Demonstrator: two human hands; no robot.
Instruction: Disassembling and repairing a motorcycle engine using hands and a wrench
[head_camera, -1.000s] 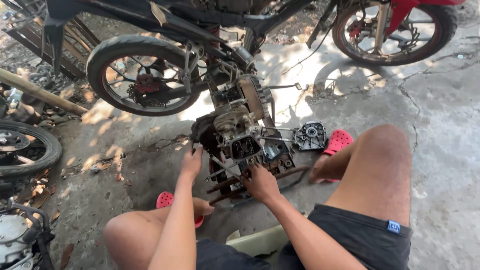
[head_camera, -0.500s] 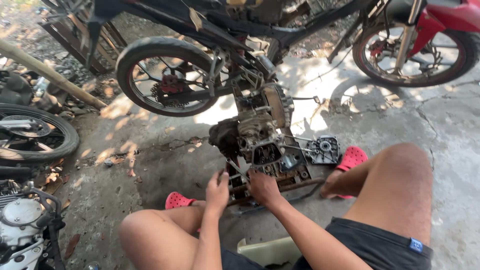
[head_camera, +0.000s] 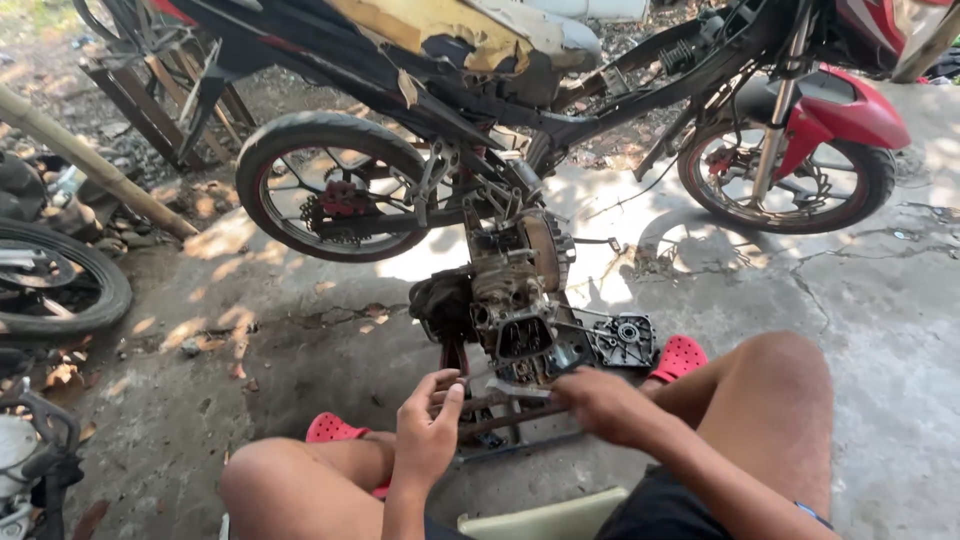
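Pale green plastic, the edge of a low seat (head_camera: 545, 520), shows at the bottom between the person's bare knees. Just above it the left hand (head_camera: 428, 430) hovers with fingers loosely curled and the thumb up, pinching at something small and thin near the base of the engine; what it grips is too small to tell. The right hand (head_camera: 600, 405) reaches in from the other side, fingers half closed around a flat grey piece (head_camera: 520, 390) at the engine's lower edge, though how firmly it holds is unclear.

Red clogs (head_camera: 335, 430) frame the work on either side, one by the left knee, the other (head_camera: 680, 357) beyond the right hand. Between them the engine block (head_camera: 510, 300) stands upright on a dark metal frame (head_camera: 510, 425), its open port facing the person. A detached cover plate (head_camera: 622, 343) lies just beside it to the right, touching the frame's corner.

Bare cracked concrete floor (head_camera: 870, 330) opens to the right, giving free room; to the left the ground is dirtier, with leaves and a loose tyre (head_camera: 60, 285) near the edge of view.

Farther back, a stripped motorcycle (head_camera: 450, 60) with a torn seat stands across the scene, its rear wheel (head_camera: 335, 190) close behind the engine and its front wheel (head_camera: 790, 170) well to the right.
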